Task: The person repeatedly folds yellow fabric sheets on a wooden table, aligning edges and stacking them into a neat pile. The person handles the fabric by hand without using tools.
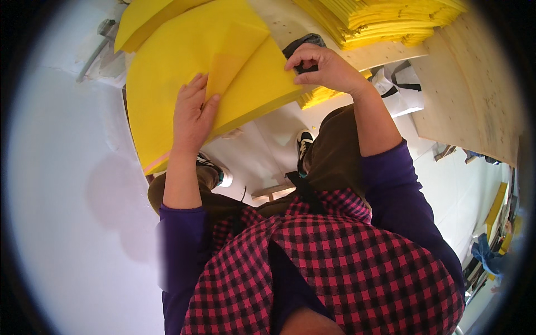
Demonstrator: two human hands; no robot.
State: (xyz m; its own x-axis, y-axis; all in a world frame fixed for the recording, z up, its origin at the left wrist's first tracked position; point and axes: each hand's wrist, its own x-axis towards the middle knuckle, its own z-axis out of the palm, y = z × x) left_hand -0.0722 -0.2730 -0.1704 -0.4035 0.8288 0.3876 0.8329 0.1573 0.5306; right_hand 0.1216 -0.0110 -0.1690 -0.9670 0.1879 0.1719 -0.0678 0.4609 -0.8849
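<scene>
A thick stack of yellow sheets [167, 61], soft and cloth-like, lies in front of me. Its top sheet has a thin folded flap [230, 58] turned over near the middle. My left hand [191, 114] lies on the stack with its fingers stretched out, and its thumb touches the flap's lower end. At the stack's right edge is my right hand [326, 68], its fingers bent and the thumb apart from the fingertips. Nothing shows between them. Just behind that hand sits a dark grey and black object [306, 44], partly covered by it.
Another pile of yellow sheets [385, 25] rests on a wooden board at the upper right. A wooden panel [474, 89] stands at the right. White bags with black straps [405, 84] sit below the board. A white wall [67, 167] runs along the left.
</scene>
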